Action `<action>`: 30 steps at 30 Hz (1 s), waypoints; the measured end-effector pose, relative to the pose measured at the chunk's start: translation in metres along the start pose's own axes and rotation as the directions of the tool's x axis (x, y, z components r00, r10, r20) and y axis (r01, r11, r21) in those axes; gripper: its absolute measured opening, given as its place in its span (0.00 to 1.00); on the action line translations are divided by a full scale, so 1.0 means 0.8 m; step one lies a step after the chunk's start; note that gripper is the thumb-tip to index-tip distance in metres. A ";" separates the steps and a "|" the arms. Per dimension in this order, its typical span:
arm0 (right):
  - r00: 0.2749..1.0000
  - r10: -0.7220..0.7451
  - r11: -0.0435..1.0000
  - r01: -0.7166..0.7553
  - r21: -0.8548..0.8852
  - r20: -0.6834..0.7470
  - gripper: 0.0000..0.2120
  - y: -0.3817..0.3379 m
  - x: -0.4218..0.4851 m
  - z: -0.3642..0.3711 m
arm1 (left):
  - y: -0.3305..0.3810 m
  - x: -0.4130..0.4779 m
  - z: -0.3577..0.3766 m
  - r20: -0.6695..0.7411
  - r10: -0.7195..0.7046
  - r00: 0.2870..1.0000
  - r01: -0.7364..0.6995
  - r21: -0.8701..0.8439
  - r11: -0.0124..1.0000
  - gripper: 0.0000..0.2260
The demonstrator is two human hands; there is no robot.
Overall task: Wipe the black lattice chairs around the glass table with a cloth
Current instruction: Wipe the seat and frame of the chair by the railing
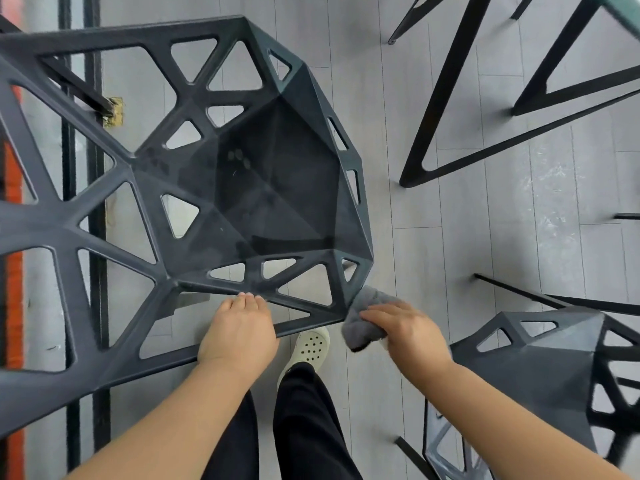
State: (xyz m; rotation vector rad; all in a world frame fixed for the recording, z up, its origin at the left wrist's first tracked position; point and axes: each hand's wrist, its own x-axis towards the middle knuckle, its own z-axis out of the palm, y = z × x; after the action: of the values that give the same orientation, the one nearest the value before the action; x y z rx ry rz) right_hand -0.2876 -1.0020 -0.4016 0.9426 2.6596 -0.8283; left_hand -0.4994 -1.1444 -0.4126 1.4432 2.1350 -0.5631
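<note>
A pale grey plank floor (485, 237) fills the room, with soft, even light and a faint sheen on some boards. A small square brass floor plate (114, 112) sits on it. Just left of the plate run dark upright metal bars (92, 8); farther left is an orange-red strip (14, 306). Well right of the plate stand black angled metal furniture legs (433, 109).

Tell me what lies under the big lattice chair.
Through the lattice chair openings show grey floor, and a cream shoe pokes out below its near edge. The solid seat centre hides whatever is beneath it.
</note>
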 end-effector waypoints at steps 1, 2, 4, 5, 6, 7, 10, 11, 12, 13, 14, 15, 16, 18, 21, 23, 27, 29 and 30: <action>0.997 0.051 0.999 -0.050 0.015 -0.062 0.25 0.007 -0.004 -0.003 | 0.000 0.001 0.003 0.000 -0.009 1.000 0.009 -0.020 1.000 0.25; 0.987 0.089 0.996 -0.084 0.043 -0.133 0.30 0.011 -0.004 -0.005 | -0.001 0.003 0.005 0.005 -0.003 1.000 0.003 -0.025 1.000 0.25; 0.975 0.089 0.990 -0.065 0.122 -0.204 0.31 0.006 0.009 -0.006 | -0.003 0.004 0.008 0.001 0.020 1.000 -0.020 -0.021 1.000 0.25; 0.983 0.062 0.987 -0.036 0.154 -0.171 0.30 -0.002 0.019 -0.001 | -0.003 0.004 0.008 0.003 0.030 1.000 -0.030 -0.026 0.999 0.24; 0.995 0.042 0.983 -0.025 0.179 -0.092 0.29 -0.011 0.028 0.008 | -0.003 0.004 0.006 0.015 0.035 0.999 -0.035 -0.025 0.999 0.24; 0.999 0.031 0.981 -0.033 0.191 0.011 0.30 -0.018 0.035 0.018 | -0.003 0.004 0.002 0.042 0.030 0.999 -0.030 -0.009 1.000 0.24; 0.986 0.045 0.978 -0.076 0.195 0.159 0.31 -0.021 0.046 0.040 | 0.000 0.003 -0.001 0.071 0.028 0.997 -0.032 0.054 0.998 0.24; 0.989 0.041 0.984 -0.064 0.165 0.143 0.31 -0.020 0.052 0.039 | -0.001 0.003 0.000 0.061 0.042 0.997 -0.046 0.060 0.997 0.24; 0.994 0.012 0.995 -0.024 0.101 0.112 0.30 -0.020 0.058 0.036 | 0.000 0.004 0.001 0.049 0.048 0.998 -0.051 0.065 0.997 0.24; 0.997 -0.024 0.999 0.022 0.023 0.074 0.29 -0.020 0.068 0.034 | 0.000 0.004 0.001 0.029 0.050 0.998 -0.052 0.070 0.996 0.24; 0.998 -0.045 0.998 0.047 -0.051 0.041 0.28 -0.020 0.082 0.033 | 0.001 0.004 0.002 0.013 0.051 0.999 -0.052 0.070 0.996 0.24; 0.999 -0.046 0.994 0.047 -0.099 0.022 0.25 -0.021 0.099 0.033 | 0.000 0.005 0.003 0.005 0.059 0.998 -0.060 0.066 0.996 0.24; 1.000 -0.025 0.993 0.026 -0.119 0.012 0.22 -0.024 0.116 0.033 | 0.000 0.005 0.002 0.007 0.067 0.998 -0.067 0.068 0.995 0.24; 1.000 0.003 0.986 0.000 -0.167 0.017 0.17 -0.035 0.144 0.035 | 0.000 0.006 0.002 0.032 0.057 0.998 -0.059 0.069 0.996 0.24; 0.996 -0.047 0.970 0.064 -0.232 0.078 0.14 -0.062 0.163 0.048 | 0.000 0.003 0.004 0.083 0.031 0.996 -0.037 0.071 0.997 0.24; 0.991 -0.093 0.971 0.113 -0.212 0.101 0.14 -0.081 0.169 0.055 | -0.001 0.002 0.005 0.129 0.029 0.991 -0.037 0.060 0.998 0.22; 0.973 -0.161 0.949 0.199 -0.246 0.164 0.16 -0.077 0.174 0.043 | 0.000 0.000 -0.006 0.097 0.019 0.995 -0.019 0.004 1.000 0.22; 0.979 -0.123 0.942 0.167 -0.290 0.163 0.17 -0.054 0.167 0.026 | 0.002 0.003 -0.001 0.063 0.030 0.998 -0.032 0.040 0.999 0.24; 0.988 -0.067 0.953 0.104 -0.286 0.136 0.17 -0.041 0.159 0.017 | 0.003 0.003 0.000 0.057 0.032 0.998 -0.035 0.049 0.998 0.24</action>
State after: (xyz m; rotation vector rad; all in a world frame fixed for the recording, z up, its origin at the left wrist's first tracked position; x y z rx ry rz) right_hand -0.4070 -0.9646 -0.4443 0.6838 2.6309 -0.4713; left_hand -0.4982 -1.1420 -0.4145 1.4699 2.0625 -0.6412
